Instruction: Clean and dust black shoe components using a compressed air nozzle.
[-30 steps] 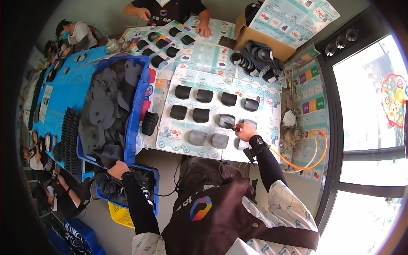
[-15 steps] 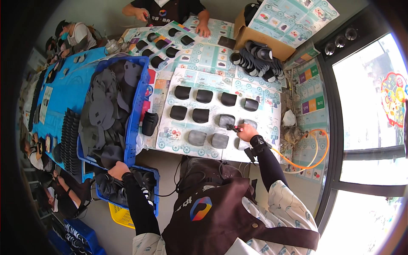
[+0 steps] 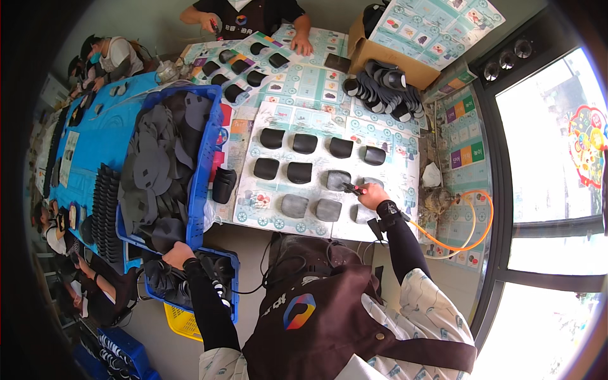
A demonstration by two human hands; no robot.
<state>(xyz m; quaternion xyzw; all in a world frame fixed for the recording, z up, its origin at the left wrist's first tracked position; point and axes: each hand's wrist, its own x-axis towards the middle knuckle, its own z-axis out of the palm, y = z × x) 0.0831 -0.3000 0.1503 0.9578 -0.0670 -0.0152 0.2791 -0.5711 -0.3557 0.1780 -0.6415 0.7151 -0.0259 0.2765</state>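
Observation:
My right hand (image 3: 375,196) is closed around a small black spray gun with red parts (image 3: 353,189). Its nozzle points left, just above a greyish curved piece (image 3: 338,180) on the white board (image 3: 253,212). Two more pieces with a pale grey coat, one of them this grey piece (image 3: 294,206), lie nearer me; others beside my hand are partly covered by it. Farther back sit several glossy black curved pieces, such as this one (image 3: 299,173). At the near end of a blue crate (image 3: 211,136), my left hand (image 3: 179,254) grips the edge of a dark grey flat piece (image 3: 167,234).
Dark grey cut pieces fill the blue crate, left of the board. A stack of black pieces (image 3: 223,185) stands between them. An orange hose (image 3: 481,239) loops at the right. Across the table a co-worker's hand (image 3: 302,44) rests near more black pieces. A cardboard box (image 3: 405,63) stands behind.
My right hand and the spray gun have shifted slightly to the right. My left hand stays almost where it was, by the crate's near end.

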